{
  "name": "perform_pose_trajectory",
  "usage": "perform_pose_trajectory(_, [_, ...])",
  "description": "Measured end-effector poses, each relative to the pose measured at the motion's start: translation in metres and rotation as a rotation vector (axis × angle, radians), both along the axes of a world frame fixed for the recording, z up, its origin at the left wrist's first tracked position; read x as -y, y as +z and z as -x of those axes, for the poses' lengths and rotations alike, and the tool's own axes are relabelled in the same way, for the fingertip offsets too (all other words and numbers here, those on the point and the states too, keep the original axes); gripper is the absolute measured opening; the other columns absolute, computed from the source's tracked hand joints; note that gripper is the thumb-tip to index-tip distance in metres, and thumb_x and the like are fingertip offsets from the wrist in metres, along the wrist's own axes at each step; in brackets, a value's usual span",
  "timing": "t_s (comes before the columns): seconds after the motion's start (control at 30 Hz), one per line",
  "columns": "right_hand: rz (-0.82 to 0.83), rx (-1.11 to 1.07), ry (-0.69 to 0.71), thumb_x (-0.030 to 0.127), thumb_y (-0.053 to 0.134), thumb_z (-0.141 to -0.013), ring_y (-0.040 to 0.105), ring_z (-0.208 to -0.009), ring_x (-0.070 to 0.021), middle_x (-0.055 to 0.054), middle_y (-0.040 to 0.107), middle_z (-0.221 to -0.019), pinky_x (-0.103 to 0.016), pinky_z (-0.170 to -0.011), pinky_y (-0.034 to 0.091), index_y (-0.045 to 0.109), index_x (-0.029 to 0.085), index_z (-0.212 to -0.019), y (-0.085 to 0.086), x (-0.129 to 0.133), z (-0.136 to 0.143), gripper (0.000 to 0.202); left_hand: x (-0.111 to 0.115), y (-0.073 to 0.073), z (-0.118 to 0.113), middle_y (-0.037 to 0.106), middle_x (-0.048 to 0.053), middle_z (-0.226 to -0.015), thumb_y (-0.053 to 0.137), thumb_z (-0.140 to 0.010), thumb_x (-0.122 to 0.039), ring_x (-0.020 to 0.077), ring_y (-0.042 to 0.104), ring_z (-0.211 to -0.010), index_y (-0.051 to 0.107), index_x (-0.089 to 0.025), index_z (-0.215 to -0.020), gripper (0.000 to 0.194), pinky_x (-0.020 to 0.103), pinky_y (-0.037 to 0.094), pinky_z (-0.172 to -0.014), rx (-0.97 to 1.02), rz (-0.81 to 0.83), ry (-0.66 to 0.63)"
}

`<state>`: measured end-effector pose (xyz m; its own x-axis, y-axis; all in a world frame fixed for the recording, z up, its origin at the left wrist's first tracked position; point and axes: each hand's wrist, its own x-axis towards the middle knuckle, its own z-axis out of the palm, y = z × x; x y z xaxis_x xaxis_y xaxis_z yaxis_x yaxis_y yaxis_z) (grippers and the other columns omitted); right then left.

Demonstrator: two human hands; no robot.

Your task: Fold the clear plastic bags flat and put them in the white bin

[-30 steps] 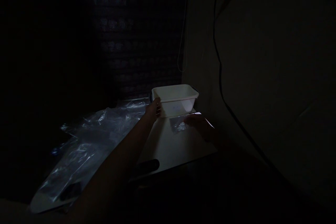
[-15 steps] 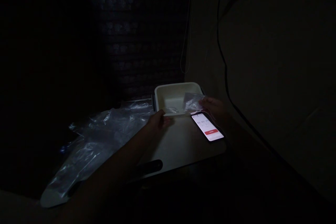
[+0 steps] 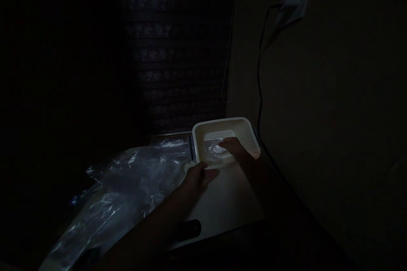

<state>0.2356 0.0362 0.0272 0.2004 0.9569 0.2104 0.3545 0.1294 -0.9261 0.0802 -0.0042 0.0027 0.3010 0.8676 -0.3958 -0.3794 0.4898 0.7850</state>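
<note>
My right hand (image 3: 233, 146) reaches into a white plastic tub (image 3: 226, 121) with its fingers closed on a small clear plastic bag (image 3: 213, 149). The little bag lies low inside the tub, and its contents, if any, are too dim to make out. At the near left corner of the tub is my left hand (image 3: 197, 176). Its thumb lies at the rim, and its fingers stretch in front of the wall below, so it appears to grip the tub's edge. My right forearm crosses the place where the phone lay and hides it.
The room is very dark. Larger clear plastic bags (image 3: 136, 173) spread over the left of a pale board (image 3: 227, 203) with a dark handle slot (image 3: 189, 229). A black cable (image 3: 260, 76) drops from a wall outlet (image 3: 294, 8). Beyond hangs a slatted blind (image 3: 184, 59).
My right hand has moved left into the tub with the small bag, and its arm now covers the lit phone. The whole scene sits lower in view. My left hand stays at the rim.
</note>
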Motion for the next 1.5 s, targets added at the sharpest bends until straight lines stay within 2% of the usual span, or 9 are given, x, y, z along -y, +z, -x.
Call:
perform_pose_trajectory(0.2, [0.121,0.324,-0.075,0.02,0.058,-0.055,0.044,-0.044,-0.0079,0.006,0.038,-0.037,-0.019,-0.043,0.032,0.04,0.016,-0.037,-0.018,-0.017,0.015,0.026,0.003,-0.005,0.001,0.062,0.016,-0.068,0.045,-0.073,-0.011,0.0168,0.063,-0.059,0.048,-0.001,-0.088,0.018,0.021,0.05,-0.062,0.017,0.044,-0.009])
perform_pose_trajectory(0.33, [0.17,0.455,-0.131,0.019,0.062,-0.051,0.053,-0.055,-0.0134,0.002,0.049,-0.045,-0.021,-0.047,0.036,0.045,0.016,-0.039,-0.022,-0.016,0.014,0.021,0.005,-0.006,0.0,0.062,0.015,-0.068,0.045,-0.072,-0.01,0.017,0.063,-0.062,0.048,-0.002,-0.088,0.018,0.021,0.05,-0.063,0.017,0.028,-0.014])
perform_pose_trajectory(0.4, [0.19,0.498,-0.173,0.019,0.064,-0.049,0.056,-0.068,-0.018,-0.003,0.059,-0.062,-0.024,-0.052,0.04,0.056,0.015,-0.054,-0.021,-0.014,0.011,0.01,0.005,-0.006,-0.001,0.062,0.015,-0.067,0.045,-0.072,-0.01,0.0171,0.063,-0.062,0.048,-0.002,-0.088,0.018,0.021,0.05,-0.064,0.018,0.017,-0.009])
perform_pose_trajectory(0.53, [0.184,0.697,-0.236,0.021,0.058,-0.059,0.055,-0.088,-0.0228,-0.013,0.059,-0.097,-0.029,-0.066,0.044,0.058,0.013,-0.095,-0.011,-0.009,0.009,0.037,0.004,-0.006,-0.002,0.062,0.013,-0.066,0.043,-0.073,-0.011,0.0167,0.063,-0.061,0.047,-0.003,-0.089,0.018,0.022,0.051,-0.062,0.032,0.031,-0.011])
perform_pose_trajectory(0.67, [0.148,0.818,0.051,0.014,0.042,-0.072,0.058,-0.08,-0.0132,-0.006,0.065,-0.088,-0.02,-0.066,0.043,0.063,0.013,-0.087,-0.002,-0.009,0.022,0.026,0.002,-0.007,-0.002,0.061,0.013,-0.064,0.042,-0.074,-0.011,0.0167,0.063,-0.06,0.046,-0.001,-0.09,0.019,0.023,0.051,-0.064,0.031,0.044,-0.018])
perform_pose_trajectory(0.8, [0.185,0.895,0.294,0.009,0.046,-0.068,0.059,-0.065,-0.0101,-0.002,0.067,-0.07,-0.015,-0.055,0.04,0.067,0.013,-0.069,-0.003,-0.01,0.039,0.022,0.005,-0.006,-0.001,0.062,0.013,-0.066,0.044,-0.073,-0.013,0.0156,0.063,-0.061,0.049,-0.003,-0.087,0.017,0.022,0.05,-0.065,0.028,-0.001,-0.043])
perform_pose_trajectory(1.1, [0.202,1.03,0.437,0.023,0.054,-0.066,0.059,-0.072,-0.0133,-0.004,0.067,-0.08,-0.016,-0.054,0.037,0.068,0.015,-0.078,-0.009,-0.004,0.044,0.02,0.005,-0.009,-0.003,0.062,0.012,-0.065,0.047,-0.072,-0.014,0.0164,0.063,-0.06,0.05,-0.004,-0.088,0.019,0.023,0.05,-0.063,0.032,-0.009,-0.035])
perform_pose_trajectory(1.27, [0.209,0.93,0.318,0.024,0.052,-0.068,0.059,-0.067,-0.0124,-0.002,0.068,-0.077,-0.017,-0.056,0.04,0.068,0.017,-0.075,-0.013,-0.008,0.041,0.019,0.004,-0.01,-0.003,0.062,0.014,-0.067,0.046,-0.072,-0.014,0.0168,0.063,-0.061,0.049,-0.002,-0.091,0.023,0.023,0.05,-0.064,0.036,0.011,-0.053])
perform_pose_trajectory(1.5, [0.171,0.894,-0.019,0.013,0.038,-0.075,0.054,-0.095,-0.0163,-0.01,0.06,-0.104,-0.024,-0.079,0.04,0.062,0.012,-0.096,-0.005,-0.022,0.006,0.031,0.008,-0.004,-0.002,0.061,0.015,-0.068,0.043,-0.07,-0.01,0.0173,0.063,-0.063,0.045,-0.004,-0.087,0.017,0.023,0.05,-0.065,0.03,0.044,-0.036])
